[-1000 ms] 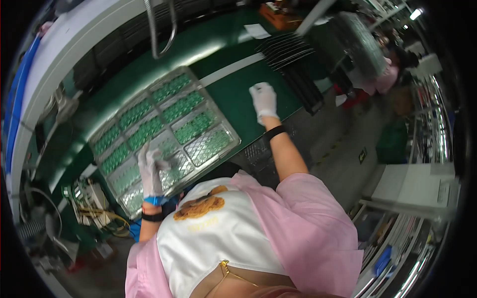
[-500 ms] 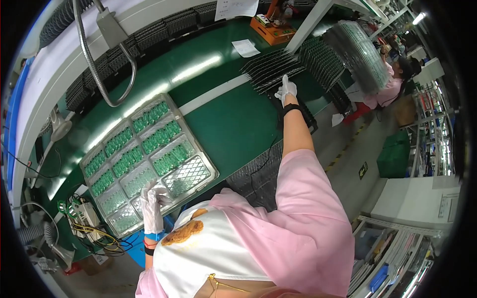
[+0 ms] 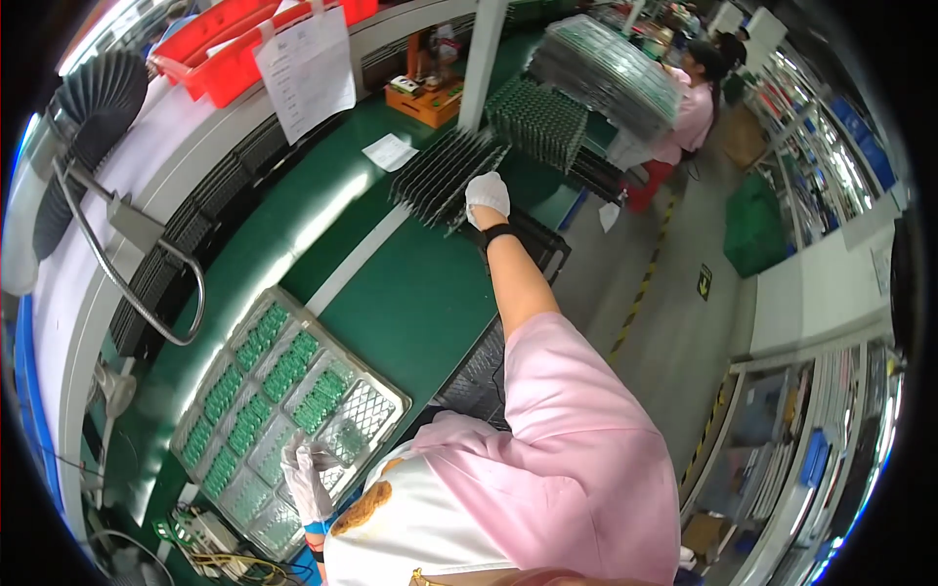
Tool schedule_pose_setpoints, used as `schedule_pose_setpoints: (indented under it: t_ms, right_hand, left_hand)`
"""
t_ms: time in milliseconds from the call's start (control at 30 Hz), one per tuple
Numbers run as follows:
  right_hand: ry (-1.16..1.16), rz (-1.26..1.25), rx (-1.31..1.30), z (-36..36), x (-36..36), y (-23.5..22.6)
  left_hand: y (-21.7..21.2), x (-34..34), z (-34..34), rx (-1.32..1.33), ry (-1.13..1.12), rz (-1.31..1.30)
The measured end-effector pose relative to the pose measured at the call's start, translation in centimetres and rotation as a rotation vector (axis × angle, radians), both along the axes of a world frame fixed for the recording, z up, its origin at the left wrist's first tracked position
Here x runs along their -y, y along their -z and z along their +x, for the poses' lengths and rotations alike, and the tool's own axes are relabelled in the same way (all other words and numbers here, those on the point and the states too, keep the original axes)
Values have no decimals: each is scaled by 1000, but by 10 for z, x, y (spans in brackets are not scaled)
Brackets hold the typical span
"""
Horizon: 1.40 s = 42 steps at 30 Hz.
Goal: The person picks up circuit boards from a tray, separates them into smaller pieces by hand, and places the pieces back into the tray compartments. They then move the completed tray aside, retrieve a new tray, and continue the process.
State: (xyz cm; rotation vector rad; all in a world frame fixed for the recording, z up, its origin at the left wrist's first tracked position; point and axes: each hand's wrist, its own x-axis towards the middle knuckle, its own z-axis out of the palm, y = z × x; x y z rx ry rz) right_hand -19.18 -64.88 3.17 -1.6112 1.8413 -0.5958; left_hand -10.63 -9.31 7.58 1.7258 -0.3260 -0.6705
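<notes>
Across to the upper middle of the frame, right hand [image 3: 489,199] has shifted closer in against the row of upright dark panels [image 3: 445,181], while the clear tray [image 3: 379,410] now sits lower in my view. Those right fingers are curled at the row's near end; whether they grip a panel, I can't tell. Left hand [image 3: 307,479] is bent over the tray at lower left, its hold unclear too.

As I judge it, filling is well along: green boards [image 3: 320,398] crowd the upper compartments, the lower ones look sparser, and the right corner one shows mostly bare mesh. Many panels remain standing.

The green bench [image 3: 420,303] runs diagonally, glossy under the lamps. A red bin [image 3: 220,59] sits at upper left, a co-worker [image 3: 692,112] in pink at upper right, shelving [image 3: 796,439] at lower right.
</notes>
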Motion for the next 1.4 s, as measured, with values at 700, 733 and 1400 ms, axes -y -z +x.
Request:
schedule_pose_setpoints:
  t_ms: [700,733,1400]
  right_hand:
    - [-1256,-107,660,20,-352,-65]
    - [-1227,-1,703,20,-354,-64]
    - [-1100,700,1029,24,-375,-85]
  left_hand:
    - [-19,42,38,-356,60,-465]
    - [-12,40,43,-385,46,-469]
    - [-20,41,53,-303,275,-522]
